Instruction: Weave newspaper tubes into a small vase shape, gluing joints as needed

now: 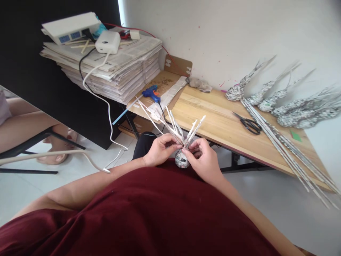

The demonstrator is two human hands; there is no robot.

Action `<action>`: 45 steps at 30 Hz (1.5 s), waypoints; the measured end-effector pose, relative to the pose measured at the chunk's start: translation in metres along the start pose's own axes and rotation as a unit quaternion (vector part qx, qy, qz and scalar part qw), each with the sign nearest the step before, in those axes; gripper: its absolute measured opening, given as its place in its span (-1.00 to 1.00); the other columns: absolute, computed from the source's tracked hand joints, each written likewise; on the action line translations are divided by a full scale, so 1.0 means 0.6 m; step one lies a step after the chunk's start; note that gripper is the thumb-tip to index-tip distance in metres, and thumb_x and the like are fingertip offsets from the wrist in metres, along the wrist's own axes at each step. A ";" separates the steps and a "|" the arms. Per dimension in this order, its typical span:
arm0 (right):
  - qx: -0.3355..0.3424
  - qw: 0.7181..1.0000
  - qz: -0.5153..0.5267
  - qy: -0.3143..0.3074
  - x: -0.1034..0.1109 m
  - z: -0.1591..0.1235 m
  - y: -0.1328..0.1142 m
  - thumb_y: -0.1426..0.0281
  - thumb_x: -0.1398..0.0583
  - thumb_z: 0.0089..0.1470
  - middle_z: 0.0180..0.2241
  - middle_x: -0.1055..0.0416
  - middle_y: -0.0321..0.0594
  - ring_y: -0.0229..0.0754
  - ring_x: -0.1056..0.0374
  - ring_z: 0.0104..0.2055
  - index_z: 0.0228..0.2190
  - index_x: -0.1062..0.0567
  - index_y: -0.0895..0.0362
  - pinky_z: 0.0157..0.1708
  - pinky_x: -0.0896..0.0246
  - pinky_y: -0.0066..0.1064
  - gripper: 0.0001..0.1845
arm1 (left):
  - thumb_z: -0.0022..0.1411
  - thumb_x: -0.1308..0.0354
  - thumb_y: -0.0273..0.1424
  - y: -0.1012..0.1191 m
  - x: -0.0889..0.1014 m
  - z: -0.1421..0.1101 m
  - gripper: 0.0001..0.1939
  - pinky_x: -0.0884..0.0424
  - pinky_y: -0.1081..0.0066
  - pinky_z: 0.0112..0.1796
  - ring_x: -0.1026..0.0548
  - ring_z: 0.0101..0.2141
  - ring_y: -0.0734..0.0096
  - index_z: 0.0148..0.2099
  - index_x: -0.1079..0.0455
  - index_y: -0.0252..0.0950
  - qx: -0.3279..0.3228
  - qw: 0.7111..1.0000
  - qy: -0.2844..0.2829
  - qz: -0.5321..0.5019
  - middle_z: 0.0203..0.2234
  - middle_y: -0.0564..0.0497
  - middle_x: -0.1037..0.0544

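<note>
A small woven ball of rolled newspaper [182, 160] hangs close to my lap, with several loose paper strips fanning upward out of its neck. My left hand [163, 148] pinches the neck from the left, thumb and fingers together. From the right, my right hand [204, 158] grips the same neck, thumb against the top of the ball and fingers curled. The exact spot under the fingertips is hidden. Beyond my hands, a blue glue gun [151, 93] lies at the table's left end.
Black scissors [249, 123] and long paper sticks [282, 149] lie on the wooden table [213, 117]. Several woven paper pieces [236, 91] lean along the wall. At left rises a newspaper stack [114, 74] bearing a power strip [71, 28] and charger [108, 41]. Another person's legs [32, 117] show at far left.
</note>
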State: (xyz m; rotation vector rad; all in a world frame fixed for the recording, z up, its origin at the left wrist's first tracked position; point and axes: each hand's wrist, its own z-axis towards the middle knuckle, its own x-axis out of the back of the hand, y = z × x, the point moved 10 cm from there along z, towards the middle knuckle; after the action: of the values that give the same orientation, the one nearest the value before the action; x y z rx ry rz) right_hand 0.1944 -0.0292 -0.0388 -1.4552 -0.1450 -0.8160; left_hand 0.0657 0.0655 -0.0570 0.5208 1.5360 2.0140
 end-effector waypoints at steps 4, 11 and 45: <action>0.095 0.992 -0.078 0.002 0.002 -0.002 -0.041 0.38 -0.27 0.07 -0.32 -0.47 -0.23 -0.19 -0.44 -0.34 -0.09 -0.48 0.07 -0.31 -0.38 -0.37 -0.68 | 0.12 -0.35 -0.36 -0.003 -0.013 0.003 -0.83 -0.45 0.40 -0.21 -0.51 -0.32 0.42 -0.33 -0.48 -0.37 0.022 0.998 -0.022 -0.058 -0.40 -0.03 -0.54; 0.069 0.995 -0.061 -0.029 -0.002 0.009 -0.051 0.38 -0.19 0.13 -0.44 -0.52 -0.23 -0.19 -0.39 -0.48 -0.20 -0.55 0.07 -0.39 -0.31 -0.34 -0.80 | 0.17 -0.31 -0.37 0.023 -0.018 0.010 -0.86 -0.42 0.40 -0.19 -0.49 -0.31 0.41 -0.32 -0.51 -0.36 -0.010 0.999 -0.051 0.001 -0.39 -0.04 -0.54; 0.083 0.975 0.124 -0.166 -0.051 -0.014 -0.063 0.33 -0.14 0.26 -0.34 -0.48 -0.28 -0.22 -0.38 -0.38 0.07 -0.43 0.02 -0.28 -0.31 -0.35 -0.65 | -0.12 -0.48 -0.21 -0.059 -0.015 -0.024 -0.60 -0.30 0.54 -0.47 -0.40 -0.53 0.56 -0.35 -0.46 -0.39 0.255 0.955 0.031 -0.151 -0.54 0.07 -0.50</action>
State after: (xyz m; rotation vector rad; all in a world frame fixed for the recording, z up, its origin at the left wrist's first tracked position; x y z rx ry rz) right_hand 0.1476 -0.0211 -0.0261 -1.4065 -0.2714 -0.3447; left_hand 0.0706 0.0559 -0.0945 0.3839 2.0465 1.4122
